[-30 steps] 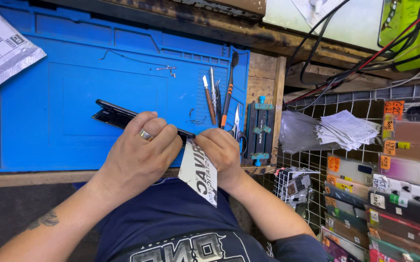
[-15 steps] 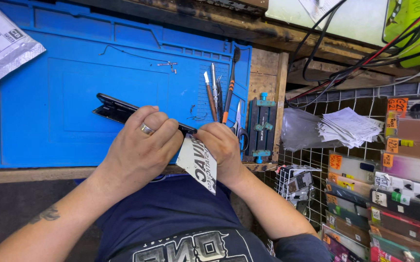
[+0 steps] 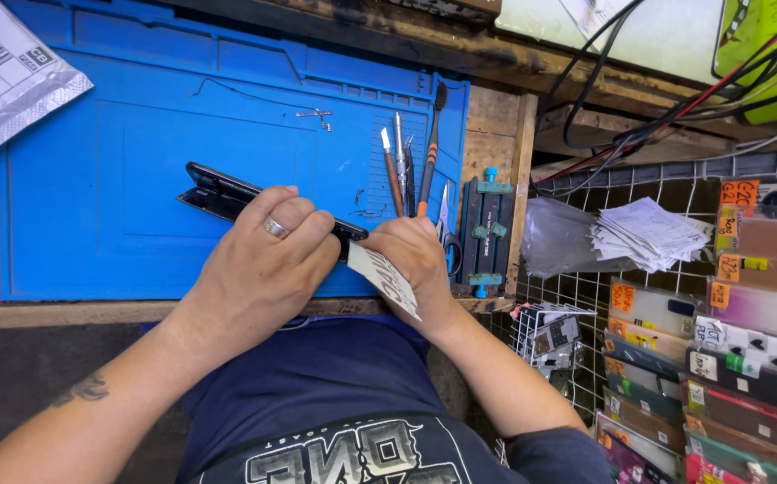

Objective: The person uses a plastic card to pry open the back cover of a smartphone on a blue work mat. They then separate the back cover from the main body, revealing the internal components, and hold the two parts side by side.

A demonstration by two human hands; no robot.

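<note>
Slim black smartphone and a white printed card, both in hand

The slim black smartphone [image 3: 227,194] lies flat and slanted on the blue surface, its far-left end showing, its near-right end covered by fingers. The white card with bold black print [image 3: 386,278] tilts on edge just right of it, hanging past the surface's near edge.

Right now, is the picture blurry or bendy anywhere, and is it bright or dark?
Head view: sharp in the middle, where the left hand and right hand hold the dark phone over the blue mat; even light, only soft shadows under the hands; slight wide-lens bending towards the edges; the white surface at top right is brightest, and the floor at bottom left is dim.
</note>
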